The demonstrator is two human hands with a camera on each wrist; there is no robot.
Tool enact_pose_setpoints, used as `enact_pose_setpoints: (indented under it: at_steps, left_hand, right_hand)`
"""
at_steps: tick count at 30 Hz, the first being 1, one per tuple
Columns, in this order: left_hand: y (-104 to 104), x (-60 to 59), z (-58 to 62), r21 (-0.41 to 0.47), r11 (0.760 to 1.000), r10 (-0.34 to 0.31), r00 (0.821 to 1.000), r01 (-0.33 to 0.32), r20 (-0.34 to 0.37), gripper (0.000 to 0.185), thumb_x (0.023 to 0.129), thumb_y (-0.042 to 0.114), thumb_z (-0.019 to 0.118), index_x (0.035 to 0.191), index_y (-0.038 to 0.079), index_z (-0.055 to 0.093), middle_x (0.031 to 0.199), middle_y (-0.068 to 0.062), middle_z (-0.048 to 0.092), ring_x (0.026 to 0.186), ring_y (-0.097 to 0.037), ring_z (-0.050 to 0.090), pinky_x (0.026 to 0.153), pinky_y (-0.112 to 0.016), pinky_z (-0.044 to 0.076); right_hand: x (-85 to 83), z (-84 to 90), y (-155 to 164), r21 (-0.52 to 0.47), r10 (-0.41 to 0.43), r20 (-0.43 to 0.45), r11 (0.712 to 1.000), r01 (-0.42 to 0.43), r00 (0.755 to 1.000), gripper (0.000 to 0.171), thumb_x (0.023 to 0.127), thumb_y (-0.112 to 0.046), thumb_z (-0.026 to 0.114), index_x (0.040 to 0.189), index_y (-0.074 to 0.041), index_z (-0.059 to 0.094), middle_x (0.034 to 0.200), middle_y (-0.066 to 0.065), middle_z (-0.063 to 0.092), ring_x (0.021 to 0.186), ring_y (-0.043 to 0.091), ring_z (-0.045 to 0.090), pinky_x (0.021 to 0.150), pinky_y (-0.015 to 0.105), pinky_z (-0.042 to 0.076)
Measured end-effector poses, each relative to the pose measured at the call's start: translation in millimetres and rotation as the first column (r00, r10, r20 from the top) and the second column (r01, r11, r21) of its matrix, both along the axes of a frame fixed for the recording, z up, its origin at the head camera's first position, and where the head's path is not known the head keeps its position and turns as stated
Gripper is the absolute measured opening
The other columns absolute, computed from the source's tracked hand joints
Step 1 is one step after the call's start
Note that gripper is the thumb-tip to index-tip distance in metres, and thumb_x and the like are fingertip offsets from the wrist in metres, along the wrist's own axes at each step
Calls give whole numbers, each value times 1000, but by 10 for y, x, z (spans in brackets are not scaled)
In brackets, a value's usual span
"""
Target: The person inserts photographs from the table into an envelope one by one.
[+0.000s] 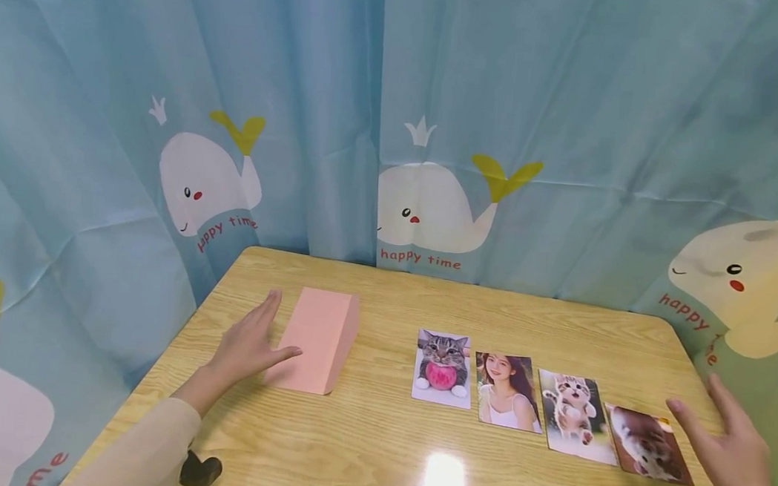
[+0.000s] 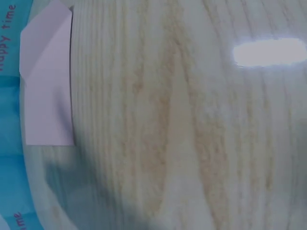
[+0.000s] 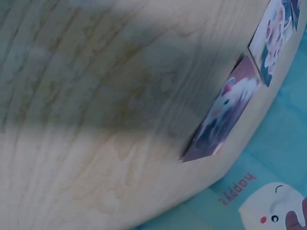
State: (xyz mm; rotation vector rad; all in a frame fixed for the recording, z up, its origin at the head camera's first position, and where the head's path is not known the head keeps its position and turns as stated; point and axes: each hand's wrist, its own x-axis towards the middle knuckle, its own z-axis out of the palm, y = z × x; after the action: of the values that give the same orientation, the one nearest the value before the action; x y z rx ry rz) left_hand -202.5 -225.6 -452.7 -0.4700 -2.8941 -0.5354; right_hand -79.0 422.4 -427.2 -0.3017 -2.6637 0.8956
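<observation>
In the head view a pink envelope (image 1: pixel 311 338) lies on the left of the wooden table. My left hand (image 1: pixel 249 346) is at its left side, fingers straight and thumb over its near part; I cannot tell whether it touches. The left wrist view shows the envelope (image 2: pixel 48 105) but not the hand. To the right runs a row of photos: a cat with a pink ball (image 1: pixel 442 369), a person in white (image 1: pixel 507 393), a leaping kitten (image 1: pixel 577 416) and a small furry animal (image 1: pixel 647 445). Beside that last photo, my right hand (image 1: pixel 727 449) is held with fingers extended, holding nothing.
A small black object (image 1: pixel 200 472) sits by the left sleeve at the near edge of the view. Blue curtains (image 1: pixel 329 120) with whale prints hang round the table (image 1: pixel 363 449). A bright light reflection shows on the near tabletop.
</observation>
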Motion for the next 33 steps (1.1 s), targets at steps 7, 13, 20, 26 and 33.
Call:
enact_pose_setpoints:
  at_steps: [7,13,20,26,33]
  left_hand:
    - [-50,58,-99,32,998,44,998,-45,47,114,69,45,82,150,0,15,138,-24,47,116,-40,53,79,-56,51]
    - [-125,104,-172,77,992,87,985,-99,145,106,70,42,82,145,-5,25,129,-23,53,109,-37,58,82,-54,51]
    - [-208,110,-262,211,967,87,965,-141,247,86,72,35,82,133,-10,43,118,-23,55,101,-34,58,84,-47,52]
    - [-234,107,-298,229,959,86,940,-168,331,81,69,33,84,126,-12,48,102,-16,59,88,-24,54,78,-40,50]
    - [-206,117,-258,193,948,146,888,-251,436,85,68,37,85,125,-14,49,110,-24,60,99,-34,58,84,-47,51]
  right_hand:
    - [28,-86,52,34,-53,51,998,51,997,79,95,-35,57,150,-4,11,147,34,22,130,55,23,109,60,24]
    - [-1,-149,102,68,-62,102,996,55,993,80,94,-39,57,147,5,16,143,36,28,114,56,38,77,25,47]
    - [-11,-192,128,66,-89,200,995,77,976,83,94,-44,55,142,14,20,138,40,32,103,47,50,69,51,48]
    - [-10,-286,198,87,-83,258,994,62,963,85,93,-46,54,140,17,21,128,43,39,101,55,50,69,56,46]
    - [24,-428,262,103,-65,299,994,35,952,82,93,-45,55,135,20,28,125,43,40,101,56,50,66,50,49]
